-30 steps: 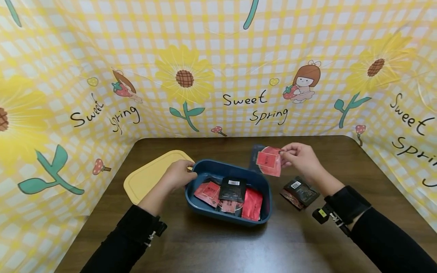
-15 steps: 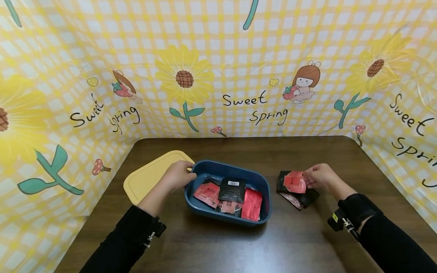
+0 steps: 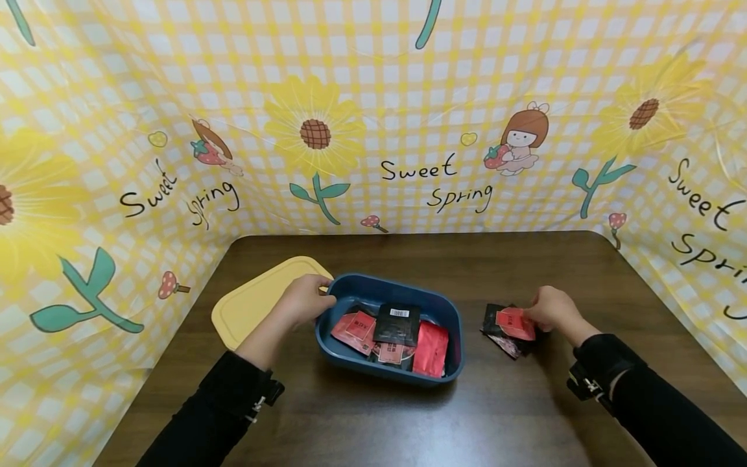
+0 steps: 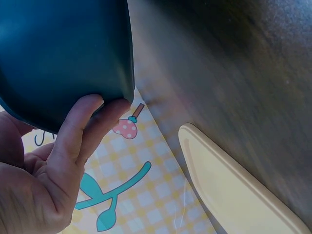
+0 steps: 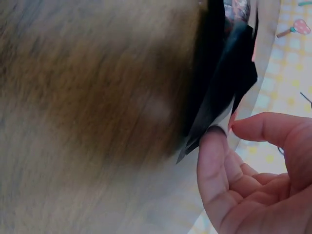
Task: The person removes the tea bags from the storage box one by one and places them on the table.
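My left hand point(image 3: 302, 299) grips the left end of a dark blue plastic box point(image 3: 373, 292). In the left wrist view its fingers point(image 4: 73, 126) press along the outside of the wall. Several red and black sachets point(image 3: 399, 324) lie inside the box. To the right of the box, my right hand point(image 3: 554, 308) pinches the edge of a red and black sachet point(image 3: 512, 320) low over a small pile of sachets point(image 3: 504, 345). From the right wrist the thumb and forefinger close on its corner, and dark packets point(image 5: 222, 73) show beyond the fingertips.
A pale yellow lid point(image 3: 257, 298) lies flat on the brown wooden table point(image 3: 373, 428), left of the box and partly behind the left forearm. A yellow checked cloth point(image 3: 379, 117) with printed flowers rises along the table's back and sides.
My right hand has carried the sachet from behind the box's right end, rightward and nearer, down onto the pile beside the box. My left hand and the box stay in place.
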### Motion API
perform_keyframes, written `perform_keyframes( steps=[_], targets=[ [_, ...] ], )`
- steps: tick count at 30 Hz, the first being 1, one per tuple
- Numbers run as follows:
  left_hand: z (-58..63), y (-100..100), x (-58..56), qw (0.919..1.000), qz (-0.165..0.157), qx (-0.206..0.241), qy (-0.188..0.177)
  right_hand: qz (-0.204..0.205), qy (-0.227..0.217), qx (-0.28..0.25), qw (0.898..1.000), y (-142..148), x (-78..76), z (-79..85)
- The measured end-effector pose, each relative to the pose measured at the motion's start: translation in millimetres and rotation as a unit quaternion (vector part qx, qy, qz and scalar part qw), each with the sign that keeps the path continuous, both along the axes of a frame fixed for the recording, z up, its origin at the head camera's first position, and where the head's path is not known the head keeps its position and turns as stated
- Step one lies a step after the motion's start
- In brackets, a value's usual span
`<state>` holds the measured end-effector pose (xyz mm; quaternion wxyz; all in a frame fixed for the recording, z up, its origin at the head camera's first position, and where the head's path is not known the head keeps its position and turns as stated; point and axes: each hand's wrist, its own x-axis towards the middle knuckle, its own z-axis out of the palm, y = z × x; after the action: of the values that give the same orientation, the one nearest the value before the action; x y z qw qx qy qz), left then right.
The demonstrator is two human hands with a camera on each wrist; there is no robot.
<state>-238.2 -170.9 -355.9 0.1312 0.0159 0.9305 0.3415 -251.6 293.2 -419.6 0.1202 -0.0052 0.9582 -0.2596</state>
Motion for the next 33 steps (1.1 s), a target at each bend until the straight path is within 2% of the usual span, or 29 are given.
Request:
perform_keyframes(
  steps=[3,6,10,14,17,19,21,24,27,30,33],
  targets=[
    [-0.2,-0.2,-0.3,1.0,0.0,0.0,-0.002,0.02,0.031,0.069,0.997,-6.4,2.6,0.8],
    [-0.4,-0.4,-0.7,1.0,0.0,-0.002,0.0,0.025,0.048,0.1,0.993,-12.2,4.1,3.1],
    [-0.1,-0.6,-0.4,1.0,0.001,-0.002,0.0,0.026,0.066,0.122,0.99,-19.1,3.6,8.5],
    [1.3,-0.2,0.1,1.0,0.001,-0.001,-0.002,0.042,0.115,0.112,0.986,-33.4,2.0,19.1],
    [2.8,0.6,0.5,1.0,0.001,-0.002,-0.002,0.084,0.197,0.09,0.973,-53.1,1.4,32.0],
    [3.7,1.3,0.8,1.0,0.002,-0.002,-0.003,0.136,0.25,0.06,0.957,-69.5,0.9,40.5],
    [4.4,2.1,1.5,1.0,0.002,-0.002,-0.003,0.204,0.277,0.025,0.938,-87.4,0.3,47.0],
    [4.9,2.9,2.5,1.0,0.002,-0.002,-0.001,0.303,0.247,-0.03,0.92,-115.1,0.4,51.7],
    [5.4,3.7,3.7,1.0,0.001,-0.003,0.004,0.372,0.184,-0.034,0.909,-142.5,3.4,51.9],
    [7.0,3.8,5.6,0.9999,-0.004,-0.005,0.013,0.408,0.129,-0.003,0.904,-166.1,6.6,47.2],
    [8.6,4.5,7.6,0.9999,-0.005,-0.002,0.016,0.412,0.085,0.026,0.907,-180.7,8.1,40.4]
  ],
)
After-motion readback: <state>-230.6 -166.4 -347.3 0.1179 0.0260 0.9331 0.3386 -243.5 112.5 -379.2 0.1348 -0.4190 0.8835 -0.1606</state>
